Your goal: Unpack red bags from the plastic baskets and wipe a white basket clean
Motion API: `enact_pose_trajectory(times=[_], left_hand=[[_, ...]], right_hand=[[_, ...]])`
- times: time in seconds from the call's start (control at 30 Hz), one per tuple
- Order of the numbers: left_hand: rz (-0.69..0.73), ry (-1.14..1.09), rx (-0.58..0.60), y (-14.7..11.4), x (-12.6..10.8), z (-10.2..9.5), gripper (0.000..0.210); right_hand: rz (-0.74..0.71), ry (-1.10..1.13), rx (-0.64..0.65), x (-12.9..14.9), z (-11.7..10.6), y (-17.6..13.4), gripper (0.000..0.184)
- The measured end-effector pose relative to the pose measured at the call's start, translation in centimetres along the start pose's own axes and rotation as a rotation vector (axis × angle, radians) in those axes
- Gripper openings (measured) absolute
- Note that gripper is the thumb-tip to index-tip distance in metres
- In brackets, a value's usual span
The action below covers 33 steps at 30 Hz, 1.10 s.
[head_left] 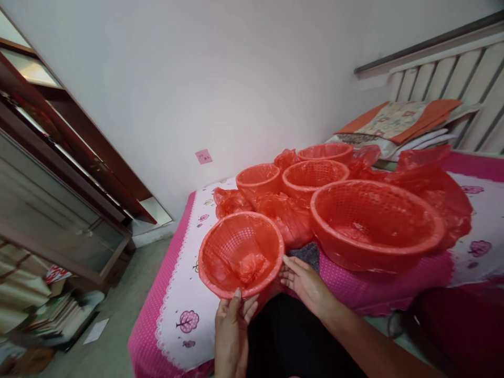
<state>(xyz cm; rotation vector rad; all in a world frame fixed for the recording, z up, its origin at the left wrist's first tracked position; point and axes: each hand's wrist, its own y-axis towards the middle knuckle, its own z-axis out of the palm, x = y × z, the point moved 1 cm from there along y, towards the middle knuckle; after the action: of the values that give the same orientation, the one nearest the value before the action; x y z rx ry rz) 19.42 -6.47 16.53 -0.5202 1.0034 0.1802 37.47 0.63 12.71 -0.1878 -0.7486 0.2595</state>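
While you sit at the bed [173, 310], your left hand [232, 328] grips the near rim of the tilted red basket [241, 254] from below; your right hand [305, 281], fingers spread, touches its right side; larger baskets [376, 226] lie further right.

Both arms are bare from the wrist up as far as the view reaches, with no sleeve, watch, ring or glove showing. The left hand [231, 331] and the right hand [305, 283] are uncovered, with short, unpainted fingernails. Below them lies black cloth [291, 336], plain and unmarked, covering the person's lap.
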Motion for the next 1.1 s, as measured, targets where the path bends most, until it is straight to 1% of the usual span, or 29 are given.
enact_pose_trajectory(times=[0.1, 0.2, 0.33, 0.4, 0.47, 0.6, 0.67, 0.73, 0.8, 0.87, 0.97, 1.1], left_hand=[[-0.002, 0.021, 0.023, -0.2, 0.2, -0.4, 0.03], [-0.002, 0.031, 0.016, 0.0, 0.0, -0.8, 0.034], [0.036, 0.048, 0.029, 1.1, -1.4, -1.4, 0.036], [0.048, 0.055, 0.038, 1.7, -2.1, -1.7, 0.038], [0.049, 0.056, 0.034, 2.0, -2.2, -2.1, 0.041], [0.031, 0.083, -0.025, 1.3, -1.2, -2.5, 0.052], [0.027, 0.102, -0.047, 0.5, -0.6, -2.3, 0.057], [0.03, 0.094, -0.057, -0.1, -0.2, -1.9, 0.059], [0.028, 0.063, -0.072, -0.5, -0.1, -1.3, 0.057], [0.018, 0.035, -0.083, -0.5, -0.1, -0.9, 0.051], [0.027, 0.027, -0.087, 0.0, -0.1, -0.7, 0.043], [0.128, 0.049, -0.055, 1.8, -0.6, -1.2, 0.046]], right_hand=[[-0.035, 0.045, -0.04, 1.4, -0.4, 0.9, 0.041], [-0.041, 0.004, -0.029, 2.0, -0.4, 0.9, 0.036], [-0.034, -0.052, 0.021, 1.2, -0.3, -0.2, 0.035], [-0.031, -0.077, 0.053, 0.5, -0.3, -0.8, 0.038], [-0.024, -0.099, 0.074, 0.0, -0.3, -1.3, 0.042], [0.02, -0.134, 0.088, 0.1, -0.8, -1.5, 0.047], [0.022, -0.122, 0.054, 0.8, -1.2, -1.0, 0.048], [-0.007, -0.09, -0.007, 1.6, -1.6, -0.3, 0.047], [-0.04, -0.061, -0.051, 2.2, -1.9, 0.7, 0.045], [-0.055, -0.051, -0.059, 2.6, -1.8, 1.6, 0.04], [-0.062, -0.058, -0.025, 2.6, -1.4, 2.3, 0.037], [-0.062, -0.058, 0.04, 1.7, -0.9, 1.8, 0.04]])
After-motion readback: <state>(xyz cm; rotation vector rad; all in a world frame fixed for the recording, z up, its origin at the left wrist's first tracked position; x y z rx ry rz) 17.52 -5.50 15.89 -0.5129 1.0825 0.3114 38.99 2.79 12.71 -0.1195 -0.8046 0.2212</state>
